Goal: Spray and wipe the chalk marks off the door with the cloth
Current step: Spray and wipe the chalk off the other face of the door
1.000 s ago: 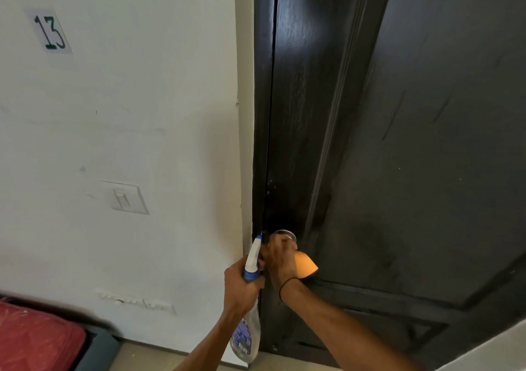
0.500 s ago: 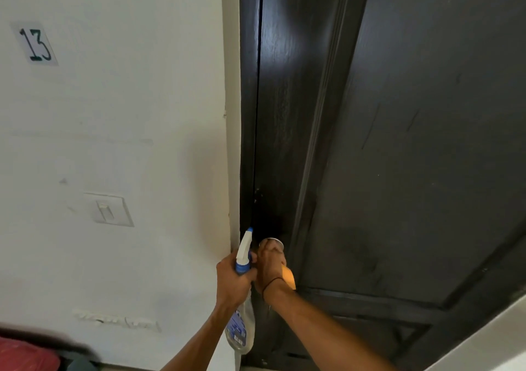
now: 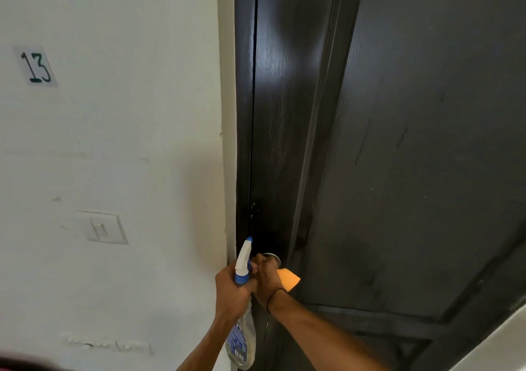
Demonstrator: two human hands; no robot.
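A dark wooden door [image 3: 412, 143] fills the right half of the view, with faint streaks on its panel. My left hand [image 3: 230, 293] grips the neck of a clear spray bottle [image 3: 242, 339] with a white and blue nozzle pointing up. Close beside it, my right hand [image 3: 266, 276] is curled round the round metal door knob [image 3: 271, 256] and holds an orange cloth [image 3: 289, 278], which sticks out to the right of the hand. Most of the knob is hidden by the fingers.
A white wall [image 3: 128, 143] stands left of the door frame [image 3: 242, 114]. On it are a label reading 13 [image 3: 37, 67] and a light switch [image 3: 101, 228]. A pale surface shows at the bottom right corner.
Both hands stay at the knob with the bottle and the cloth. The view shifted right, then back left, and the red object at the bottom left dropped out of sight.
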